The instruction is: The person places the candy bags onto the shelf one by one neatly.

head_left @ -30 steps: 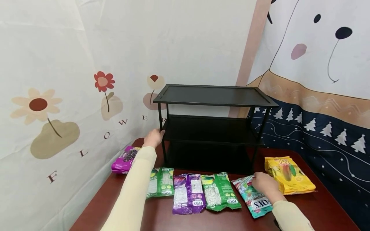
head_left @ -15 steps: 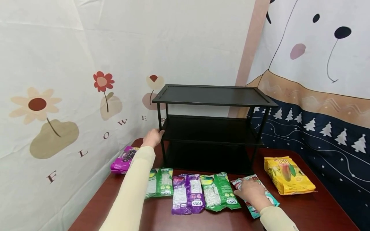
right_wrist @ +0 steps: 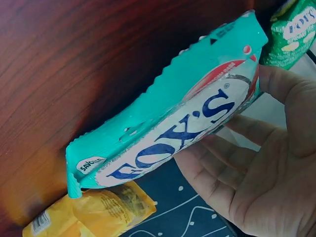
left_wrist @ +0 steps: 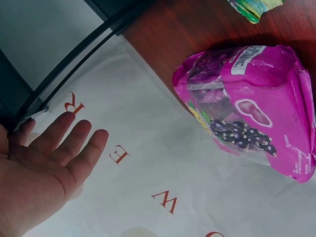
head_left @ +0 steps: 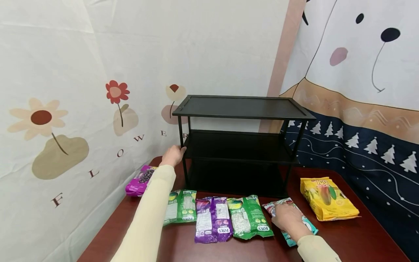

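My left hand (head_left: 172, 155) is at the left front post of a black three-tier rack (head_left: 242, 147), its thumb by the middle shelf's edge. In the left wrist view that hand (left_wrist: 49, 173) has thumb and index finger pinching the rack's edge, the other fingers extended. A teal FOX'S candy bag (right_wrist: 168, 133) is gripped by my right hand (right_wrist: 266, 158), thumb on one side, fingers on the other. From the head view, the right hand (head_left: 288, 220) covers the bag's middle; the bag is bent under it at the front right of the table.
Left of the teal bag lie a green bag (head_left: 250, 218), a purple bag (head_left: 214, 220) and another green bag (head_left: 181, 207). A yellow bag (head_left: 327, 200) sits at the right, a magenta bag (head_left: 140, 181) at the left. Printed cloth hangs behind the table (head_left: 245, 251).
My right hand has shifted left and toward me over the teal bag, and the bag's right side has folded up. The left hand stays at the rack.
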The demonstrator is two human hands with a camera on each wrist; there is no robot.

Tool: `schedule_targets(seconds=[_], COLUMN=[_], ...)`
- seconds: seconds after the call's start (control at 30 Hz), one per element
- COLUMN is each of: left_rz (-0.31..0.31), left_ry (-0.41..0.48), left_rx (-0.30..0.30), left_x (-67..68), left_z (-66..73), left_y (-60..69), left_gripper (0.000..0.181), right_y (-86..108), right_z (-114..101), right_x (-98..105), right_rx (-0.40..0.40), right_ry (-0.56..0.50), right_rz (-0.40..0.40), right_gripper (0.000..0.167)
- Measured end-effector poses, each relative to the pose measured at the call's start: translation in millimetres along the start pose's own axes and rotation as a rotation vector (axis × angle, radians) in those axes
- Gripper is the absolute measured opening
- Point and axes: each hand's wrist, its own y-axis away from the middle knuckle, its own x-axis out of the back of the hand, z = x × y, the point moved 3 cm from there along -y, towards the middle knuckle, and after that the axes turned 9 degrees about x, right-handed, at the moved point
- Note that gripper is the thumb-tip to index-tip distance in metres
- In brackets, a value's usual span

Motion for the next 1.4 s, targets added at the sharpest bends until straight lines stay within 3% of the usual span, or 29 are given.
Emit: schedule_targets(seconds=[0.27,0.4,0.97,1.2,1.4], left_rz=[0.011,0.007,0.008,0.004,0.005], left_ry=[0.002,-0.001,0.004,-0.004,-0.011], left_rx=[0.002,0.009,0.011,0.007,0.003], left_x=[-0.8,-1.9,-2.1,-1.5,0.1], left_z=[-0.4,-1.0,-2.0,-0.9,1.0], left_y=[-1.0,-1.0,-0.4,2.4,1.3], left_gripper=[0.044,0.045,0.045,0.045,0.045], right_y=[3.2,3.1,9.7,12.6,16.8], right_z=[6,10,17,19,26], right_x=[7,9,11,7,3], right_rx=[0.085,0.1,0.137,0.211,0.317], right_ry=[-0.057,-0.062,-0.135,-0.148,-0.119], right_rz=[0.06,0.091,0.146,0.19,0.257], right_gripper=[0.008,0.003,0.012,0.007,0.02])
